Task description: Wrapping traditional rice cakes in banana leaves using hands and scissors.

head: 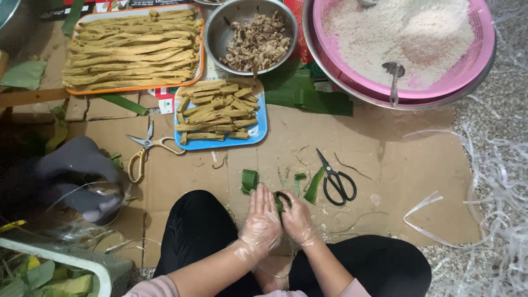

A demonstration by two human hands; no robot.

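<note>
On the cardboard floor [385,165] left of the black scissors [336,180], our left hand [263,220] and right hand [297,219] press a green leaf [281,201] upright between them.

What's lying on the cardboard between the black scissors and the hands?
In the head view, cut green leaf scraps lie between the black scissors and the right hand.

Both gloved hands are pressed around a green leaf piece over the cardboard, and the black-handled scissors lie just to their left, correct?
Not quite. In the head view the black-handled scissors lie to the right of the hands, not the left. The rest holds: the left hand and right hand, both in clear gloves, are pressed around a green leaf piece over the cardboard.
</note>
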